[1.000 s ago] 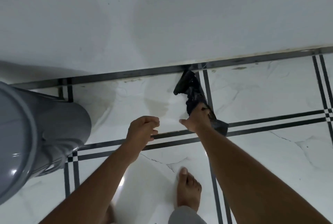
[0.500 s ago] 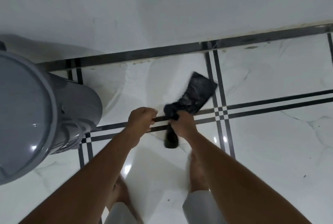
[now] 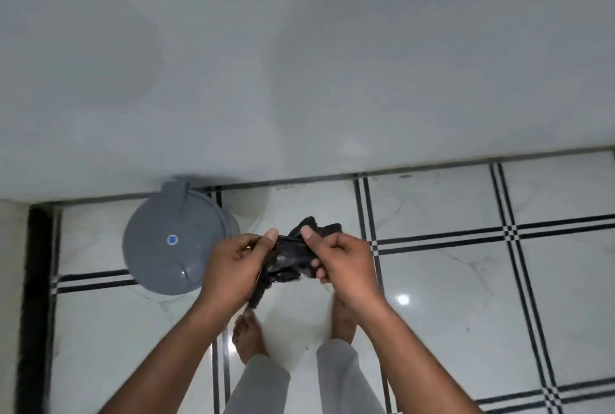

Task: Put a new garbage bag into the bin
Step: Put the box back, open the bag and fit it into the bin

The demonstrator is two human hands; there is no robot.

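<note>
Both hands hold a crumpled black garbage bag [image 3: 293, 258] in mid-air, just below the centre of the view. The left hand [image 3: 233, 267] grasps the bag's left side, thumb pressed on top and fingers curled beneath. The right hand [image 3: 339, 262] pinches the right side, thumb on top and fingers folded under the plastic. A twisted tail of the bag hangs down toward 6 o'clock, beside the left wrist. At about 9 o'clock from the hands a grey round bin [image 3: 173, 247] stands on the floor against the wall [image 3: 299, 64], its lid shut. Two bare feet and pale trouser legs show at 6 o'clock on the white marble-patterned floor [image 3: 466, 280] with black stripe lines.
</note>
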